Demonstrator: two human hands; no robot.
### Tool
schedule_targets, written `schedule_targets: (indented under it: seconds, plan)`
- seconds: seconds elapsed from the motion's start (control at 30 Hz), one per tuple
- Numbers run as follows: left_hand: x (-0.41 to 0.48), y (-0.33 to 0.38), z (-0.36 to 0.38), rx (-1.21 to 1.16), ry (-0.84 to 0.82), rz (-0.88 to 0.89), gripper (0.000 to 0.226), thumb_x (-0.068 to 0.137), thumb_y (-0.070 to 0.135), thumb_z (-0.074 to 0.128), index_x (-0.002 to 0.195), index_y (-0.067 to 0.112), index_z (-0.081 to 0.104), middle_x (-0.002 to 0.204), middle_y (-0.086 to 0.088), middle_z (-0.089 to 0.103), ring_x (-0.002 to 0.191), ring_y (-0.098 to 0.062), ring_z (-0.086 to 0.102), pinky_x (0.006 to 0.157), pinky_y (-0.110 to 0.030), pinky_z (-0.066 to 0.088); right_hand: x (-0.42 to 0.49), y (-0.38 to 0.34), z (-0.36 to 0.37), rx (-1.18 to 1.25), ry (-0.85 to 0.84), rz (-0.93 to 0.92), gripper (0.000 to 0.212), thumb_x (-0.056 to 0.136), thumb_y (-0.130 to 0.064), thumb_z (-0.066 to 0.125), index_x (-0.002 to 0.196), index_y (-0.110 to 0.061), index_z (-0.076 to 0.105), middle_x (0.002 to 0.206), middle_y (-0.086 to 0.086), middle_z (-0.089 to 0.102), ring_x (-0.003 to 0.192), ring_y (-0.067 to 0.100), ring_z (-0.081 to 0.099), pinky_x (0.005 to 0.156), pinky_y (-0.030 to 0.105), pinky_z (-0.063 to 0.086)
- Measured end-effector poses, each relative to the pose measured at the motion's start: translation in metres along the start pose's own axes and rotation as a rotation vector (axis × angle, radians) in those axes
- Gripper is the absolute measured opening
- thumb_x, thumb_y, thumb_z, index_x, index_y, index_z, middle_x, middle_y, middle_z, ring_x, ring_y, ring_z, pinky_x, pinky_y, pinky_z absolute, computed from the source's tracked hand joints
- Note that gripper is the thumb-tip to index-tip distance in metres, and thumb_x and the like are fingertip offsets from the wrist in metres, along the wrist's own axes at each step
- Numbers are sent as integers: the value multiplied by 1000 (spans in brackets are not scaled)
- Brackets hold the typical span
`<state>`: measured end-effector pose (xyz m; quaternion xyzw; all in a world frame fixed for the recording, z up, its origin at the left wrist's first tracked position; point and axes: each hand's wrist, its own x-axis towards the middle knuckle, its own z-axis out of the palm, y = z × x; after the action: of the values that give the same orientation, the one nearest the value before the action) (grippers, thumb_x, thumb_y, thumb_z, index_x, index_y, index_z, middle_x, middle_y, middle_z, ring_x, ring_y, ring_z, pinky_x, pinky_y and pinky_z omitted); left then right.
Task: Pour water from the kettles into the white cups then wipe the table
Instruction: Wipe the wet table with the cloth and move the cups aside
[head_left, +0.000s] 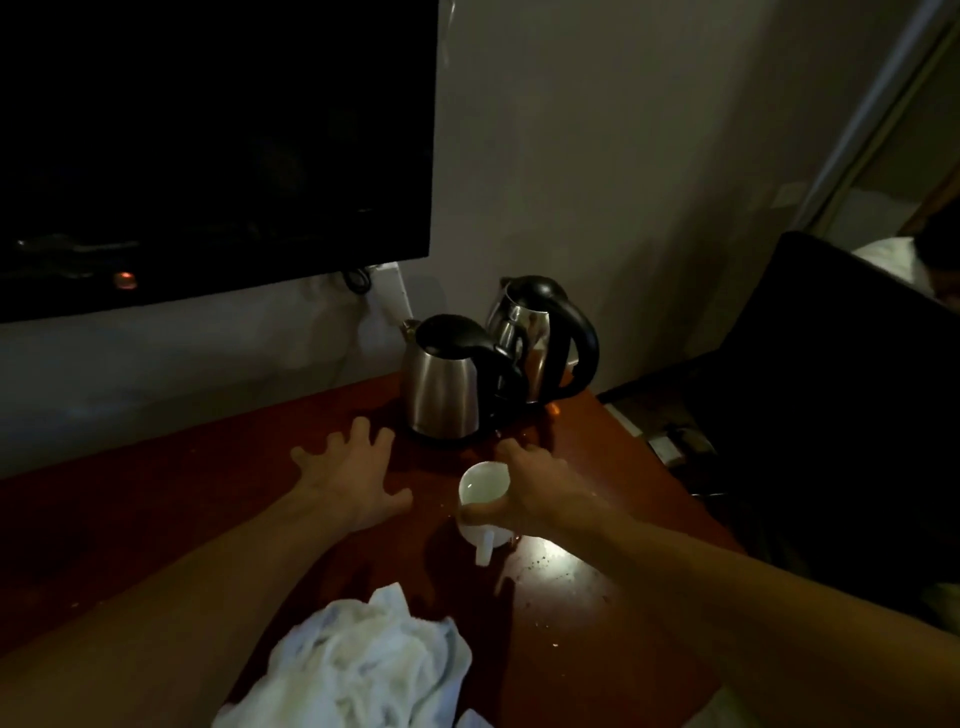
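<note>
Now, right hand gripping white cup, left hand splayed over table

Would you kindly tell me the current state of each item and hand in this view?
Near kettle: upright, lid closed.
Far kettle: upright, lid closed.
White cup: upright, gripped by the right hand.
Left hand: open, fingers spread.
White cloth: crumpled, lying at the table near edge.
Television: screen dark.

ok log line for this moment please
left hand: open, spread over table | right hand: grips cup | near kettle, far kettle: upright behind cup | cloth: at near edge
</note>
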<state>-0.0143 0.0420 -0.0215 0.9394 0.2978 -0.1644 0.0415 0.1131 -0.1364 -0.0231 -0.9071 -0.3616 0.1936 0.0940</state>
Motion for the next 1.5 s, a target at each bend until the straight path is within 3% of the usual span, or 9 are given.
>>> schedule_targets:
  seconds: [0.33, 0.43, 0.63, 0.8, 0.97, 1.23, 1.37, 1.5]
  plan:
    - [-25, -51, 12, -3, 12, -97, 89, 87, 67, 53, 155, 25, 14, 162, -9, 9, 144, -35, 26, 111, -67, 25, 12, -18, 13, -56, 0, -4, 74, 74, -48, 84, 135, -21, 51, 127, 2, 58, 105, 18, 61, 75, 27, 52]
    - [-45, -73, 9, -21, 33, -139, 87, 87, 66, 53, 155, 25, 16, 161, -10, 10, 143, -36, 26, 112, -68, 21, 5, -33, 14, -96, 9, -31, 74, 72, -47, 86, 132, -21, 52, 126, 1, 59, 106, 19, 61, 74, 27, 49]
    - [-106, -123, 4, -12, 65, -236, 85, 88, 65, 52, 154, 25, 18, 158, -10, 13, 141, -37, 26, 111, -69, 20, -29, -97, 20, -60, 20, -120, 71, 68, -45, 89, 126, -23, 54, 120, 0, 62, 102, 20, 65, 82, 39, 60]
    - [-179, -166, 16, -5, 75, -297, 85, 91, 64, 48, 156, 23, 12, 161, -13, 7, 144, -39, 20, 112, -70, 18, -82, -166, 38, -77, -11, -246, 78, 69, -49, 88, 133, -24, 52, 124, 0, 60, 108, 21, 62, 89, 38, 57]
    - [-254, -205, 35, -5, 114, -368, 80, 90, 62, 49, 153, 24, 20, 156, -11, 15, 141, -39, 25, 109, -73, 20, -142, -225, 73, -91, -91, -359, 79, 72, -51, 85, 137, -22, 51, 129, 1, 59, 113, 21, 60, 93, 39, 56]
    - [-348, -241, 70, -70, 175, -431, 66, 84, 61, 55, 136, 26, 35, 146, -8, 30, 133, -36, 35, 105, -71, 27, -220, -289, 134, -167, -216, -445, 70, 77, -45, 80, 135, -18, 51, 130, 2, 60, 113, 19, 62, 90, 31, 55]
    - [-378, -253, 92, -87, 116, -464, 75, 90, 61, 51, 149, 26, 22, 157, -10, 18, 143, -37, 24, 111, -72, 18, -247, -302, 161, -133, -231, -473, 74, 74, -47, 83, 136, -21, 50, 130, 0, 58, 112, 18, 60, 88, 30, 55]
    - [-404, -265, 105, -95, 124, -476, 70, 88, 61, 54, 144, 25, 30, 155, -10, 22, 143, -38, 27, 111, -73, 18, -271, -312, 183, -155, -224, -495, 78, 68, -53, 84, 132, -22, 52, 125, -2, 59, 105, 17, 62, 84, 33, 58]
